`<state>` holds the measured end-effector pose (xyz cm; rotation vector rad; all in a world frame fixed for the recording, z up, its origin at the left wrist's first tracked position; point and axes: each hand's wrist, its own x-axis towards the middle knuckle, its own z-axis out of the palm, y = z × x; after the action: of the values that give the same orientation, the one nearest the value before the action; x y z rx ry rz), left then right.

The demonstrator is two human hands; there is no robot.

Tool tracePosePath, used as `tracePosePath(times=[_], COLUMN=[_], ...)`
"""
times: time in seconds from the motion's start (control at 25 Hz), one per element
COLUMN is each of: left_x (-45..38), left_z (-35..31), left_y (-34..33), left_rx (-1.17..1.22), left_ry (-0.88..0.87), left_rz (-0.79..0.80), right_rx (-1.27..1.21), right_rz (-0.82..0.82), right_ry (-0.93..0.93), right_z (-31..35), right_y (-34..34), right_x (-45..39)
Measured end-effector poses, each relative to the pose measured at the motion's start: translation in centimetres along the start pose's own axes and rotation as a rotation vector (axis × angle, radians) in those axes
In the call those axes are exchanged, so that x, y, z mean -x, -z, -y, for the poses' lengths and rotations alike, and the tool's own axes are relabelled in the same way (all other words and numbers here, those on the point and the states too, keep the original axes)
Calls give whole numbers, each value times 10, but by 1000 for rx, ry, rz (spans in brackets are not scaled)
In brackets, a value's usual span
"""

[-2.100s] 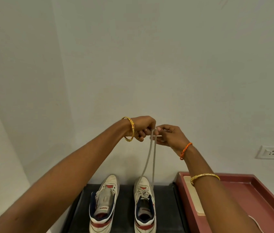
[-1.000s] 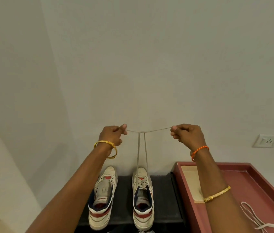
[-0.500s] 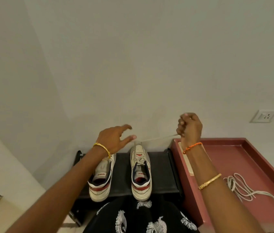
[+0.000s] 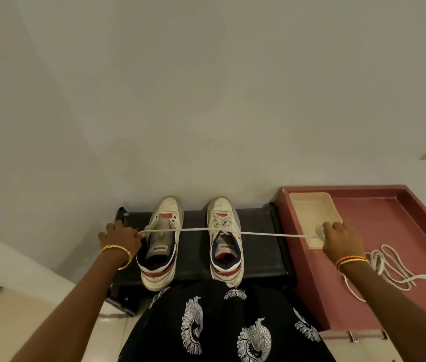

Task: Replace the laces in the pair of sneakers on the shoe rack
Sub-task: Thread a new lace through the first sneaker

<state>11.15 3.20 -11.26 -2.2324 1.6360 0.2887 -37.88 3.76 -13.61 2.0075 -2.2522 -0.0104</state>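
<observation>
On the black shoe rack [image 4: 256, 246] against the pale wall, a pair of white sneakers with red and navy trim, toes to the wall: left sneaker [image 4: 160, 244] unlaced, tongue bare; right sneaker [image 4: 224, 239] laced. Just right of the rack, a dark red rimmed tray [image 4: 402, 223] holding a shallow cream plastic dish [image 4: 313, 207] at its far left corner and a loose tangle of white spare laces [image 4: 400, 273] towards its near right. Stretched taut across both sneakers, a pale grey-white lace [image 4: 272, 234], running from the right sneaker's upper eyelets out to either side. Left hand [image 4: 120, 237], with gold bangle at the wrist, at the rack's left edge beside the unlaced sneaker, fingers curled, pinching one lace end. Right hand [image 4: 342, 239], with orange thread band and thin gold bangle, over the near edge of the cream dish, fingers closed round the other end, bunched in the grip. Hands well apart, arms spread wide, knuckles up. Below, a black garment printed with white peacocks [image 4: 222, 327].
</observation>
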Motion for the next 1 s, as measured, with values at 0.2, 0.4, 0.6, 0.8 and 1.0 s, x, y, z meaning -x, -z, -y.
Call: tracePosePath(times=[0.2,0.4,0.6,0.8,1.0], left_x=[6,2,1,-8,-1], left_z=[-94,-175,-176,-152,-142], left_y=[18,-9,-32,-34,-45], left_rx=[353,648,880,801,904], left_ry=[-310,-451,-340,-383,-111], left_rz=[-258,-2,-67,-73,-100], right_rx=[-338,-985,-1054,-1039,-945], right_rz=[-66,386,196,88,40], right_ry=[15,-22,-159,-173,-281], right_z=[87,172,170,170,166], right_y=[-8,-3,-9,-17,-34], right_x=[-8,-7,-5,-7,3])
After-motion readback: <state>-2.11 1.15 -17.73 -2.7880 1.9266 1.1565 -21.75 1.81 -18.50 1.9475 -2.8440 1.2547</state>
